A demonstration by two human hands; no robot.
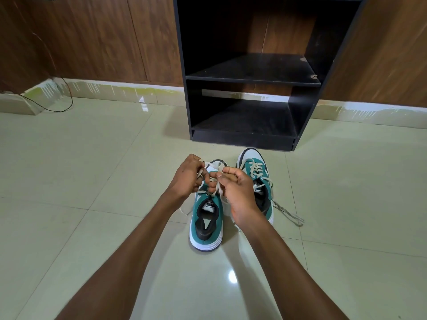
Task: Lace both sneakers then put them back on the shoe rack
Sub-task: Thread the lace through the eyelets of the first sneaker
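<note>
A beige lace (216, 189) is pinched in the curled fingers of both the left hand (187, 175) and the right hand (238, 188), held just above the near sneaker (205, 224). That teal-and-white shoe is set on the pale tiled floor (92, 181), just beside the far sneaker (258, 181), whose lace ends are trailed loose. The black shoe rack (251, 77) is seen beyond, against wood panelling (92, 38).

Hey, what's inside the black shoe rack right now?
The black shoe rack shows two open shelves, both bare apart from some dust; the wall and skirting show through its open back. Both sneakers sit on the floor in front. Its top edge is out of frame.
</note>
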